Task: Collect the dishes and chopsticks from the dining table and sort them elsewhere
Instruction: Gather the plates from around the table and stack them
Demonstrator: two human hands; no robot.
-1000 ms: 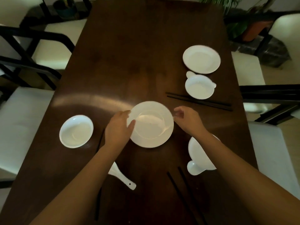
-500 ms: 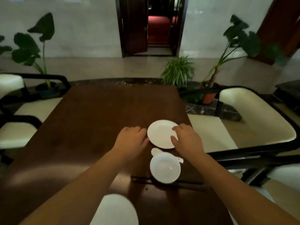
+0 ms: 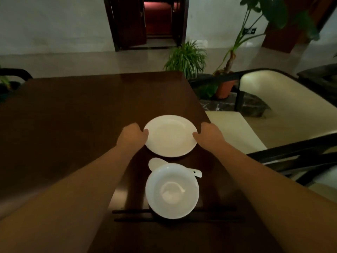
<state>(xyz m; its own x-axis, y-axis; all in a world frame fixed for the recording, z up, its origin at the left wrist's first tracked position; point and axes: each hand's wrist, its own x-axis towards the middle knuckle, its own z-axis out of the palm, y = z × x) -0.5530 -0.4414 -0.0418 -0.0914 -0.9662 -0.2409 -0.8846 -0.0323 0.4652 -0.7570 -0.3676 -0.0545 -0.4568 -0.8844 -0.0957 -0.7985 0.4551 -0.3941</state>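
A white plate [image 3: 170,136] lies on the dark wooden table [image 3: 76,114] near its right edge. My left hand [image 3: 132,136] grips the plate's left rim, thumb on top. My right hand [image 3: 208,136] grips the right rim the same way. Whether the plate is off the table I cannot tell. Just in front of it stands a white bowl [image 3: 172,190] with a white spoon [image 3: 155,163] lying partly under its far side. A pair of black chopsticks [image 3: 131,215] lies crosswise under the bowl's near edge.
A cream-cushioned chair [image 3: 235,128] with a black frame stands close to the table's right edge. Potted plants [image 3: 186,59] sit on the floor beyond the far right corner. A dark doorway is in the back wall.
My hands left the near plate and reached to the far plate. Since half a second ago they have spread to its opposite rims and closed on them.
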